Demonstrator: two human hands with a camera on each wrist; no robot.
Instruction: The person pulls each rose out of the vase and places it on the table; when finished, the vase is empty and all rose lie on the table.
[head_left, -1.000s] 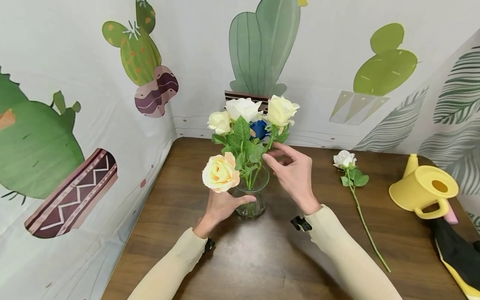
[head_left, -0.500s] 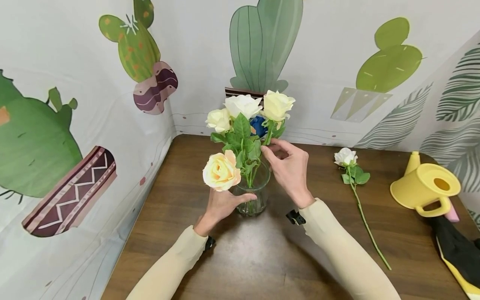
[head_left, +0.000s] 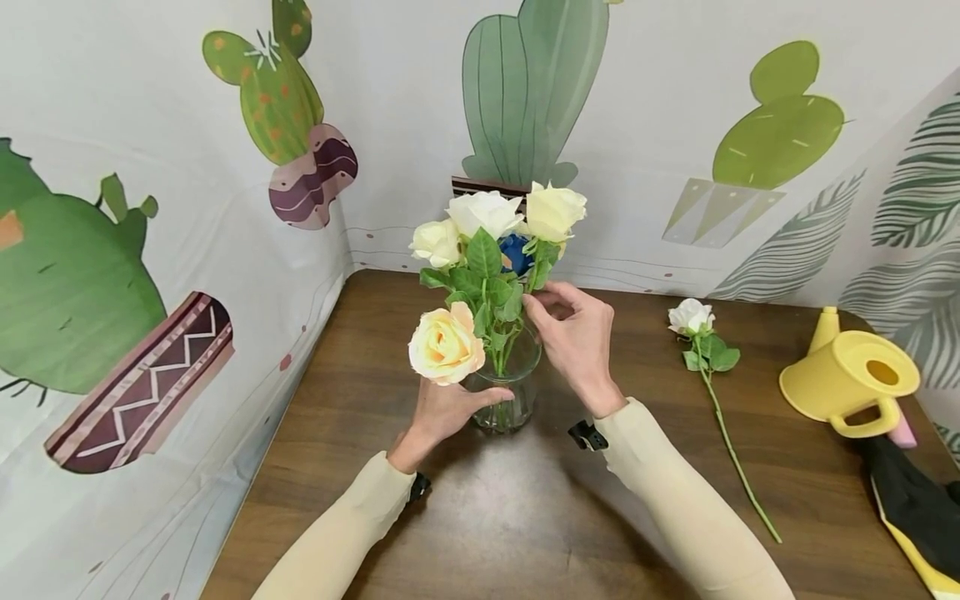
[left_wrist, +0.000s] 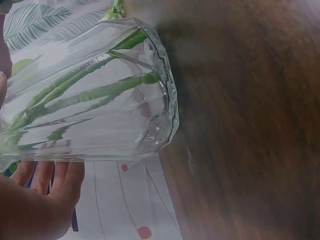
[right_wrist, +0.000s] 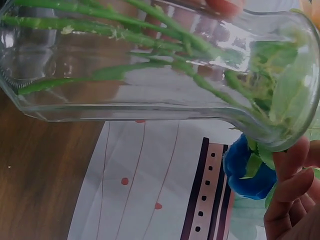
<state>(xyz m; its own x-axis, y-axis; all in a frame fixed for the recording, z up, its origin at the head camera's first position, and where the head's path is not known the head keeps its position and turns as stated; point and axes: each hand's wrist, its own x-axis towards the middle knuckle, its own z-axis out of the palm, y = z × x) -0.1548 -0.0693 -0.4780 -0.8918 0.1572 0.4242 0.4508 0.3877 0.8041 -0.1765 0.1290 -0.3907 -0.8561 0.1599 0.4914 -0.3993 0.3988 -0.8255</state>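
A clear glass vase stands on the table in the head view, filled with roses. My left hand grips its left side, thumb across the front and fingers behind. At the vase's right rim, my right hand pinches the stem of a pale yellow rose between thumb and fingers. A white rose, a small cream rose and a blue flower crowd beside it. Leaning out over my left hand is a peach rose. Green stems cross inside the glass in the left wrist view.
To the right, a single white rose lies on the wooden table. Farther right are a yellow watering can, a pink item and a black and yellow cloth-like thing. A cactus-printed sheet hangs behind.
My right hand has shifted left toward the vase, and the pale yellow rose has moved left with it, closer to the white rose. My left hand keeps its place on the vase.
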